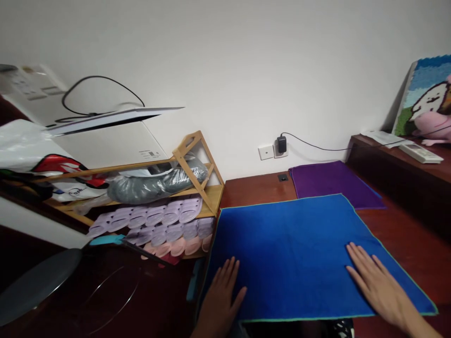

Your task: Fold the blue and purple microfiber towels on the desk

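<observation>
Blue towel (299,253) lies spread flat on the desk (416,244), unfolded. Left hand (220,293) at 7 o'clock and right hand (377,284) at 4 o'clock press it, fingers extended, slightly apart, gripping nothing. Purple towel (331,180) at 1 o'clock.

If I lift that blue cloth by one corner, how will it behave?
The blue cloth lies flat and thin under both hands, so it will probably droop limply. It looks light. On the polished table it may slide when pushed.
</observation>
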Action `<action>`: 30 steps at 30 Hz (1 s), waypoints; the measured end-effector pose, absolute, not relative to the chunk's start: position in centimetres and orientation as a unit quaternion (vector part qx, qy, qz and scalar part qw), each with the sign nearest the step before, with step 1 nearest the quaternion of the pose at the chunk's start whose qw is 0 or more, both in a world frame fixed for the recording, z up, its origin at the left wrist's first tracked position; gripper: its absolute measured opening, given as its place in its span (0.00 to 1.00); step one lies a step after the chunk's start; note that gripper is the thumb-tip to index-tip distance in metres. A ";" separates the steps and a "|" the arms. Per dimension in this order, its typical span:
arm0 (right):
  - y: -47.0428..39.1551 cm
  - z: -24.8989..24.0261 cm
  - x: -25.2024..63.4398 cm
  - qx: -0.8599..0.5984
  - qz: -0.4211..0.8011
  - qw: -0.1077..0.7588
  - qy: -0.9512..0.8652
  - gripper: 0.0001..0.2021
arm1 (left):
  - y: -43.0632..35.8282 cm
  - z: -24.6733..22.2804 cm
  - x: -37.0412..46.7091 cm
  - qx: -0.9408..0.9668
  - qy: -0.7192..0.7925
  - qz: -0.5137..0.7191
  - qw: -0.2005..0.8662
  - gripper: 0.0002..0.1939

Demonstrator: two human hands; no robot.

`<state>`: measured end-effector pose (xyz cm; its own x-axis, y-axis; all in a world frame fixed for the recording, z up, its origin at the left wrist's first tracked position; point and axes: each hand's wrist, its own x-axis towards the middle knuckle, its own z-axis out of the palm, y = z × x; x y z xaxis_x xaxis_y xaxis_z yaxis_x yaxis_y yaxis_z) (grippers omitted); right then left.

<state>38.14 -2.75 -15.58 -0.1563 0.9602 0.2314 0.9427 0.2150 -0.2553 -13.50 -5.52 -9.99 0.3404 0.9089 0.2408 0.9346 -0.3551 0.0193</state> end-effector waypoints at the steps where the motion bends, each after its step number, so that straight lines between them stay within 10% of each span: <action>1: -3.0 -16.3 40.6 -0.627 0.025 0.169 -0.760 0.34 | -6.5 -10.5 -15.4 -0.807 -0.577 -0.103 0.066 0.41; 7: -3.8 -18.4 46.8 -0.568 -0.086 0.262 -0.775 0.29 | -11.5 -11.1 -20.8 -0.793 -0.593 -0.116 0.076 0.37; 18: -0.3 -10.9 25.2 -0.549 0.067 0.159 -0.818 0.34 | -0.5 -5.2 -4.7 -0.854 -0.505 -0.125 -0.005 0.31; 30: 0.5 -17.0 44.1 -0.722 0.009 0.143 -0.677 0.41 | -4.5 -11.3 -18.9 -0.771 -0.624 -0.116 0.058 0.35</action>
<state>44.12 0.48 -16.95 0.0830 0.9798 0.1820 0.9749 -0.0420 -0.2186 -18.91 -4.46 -11.27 0.1956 0.9481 0.2506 0.9748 -0.2159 0.0560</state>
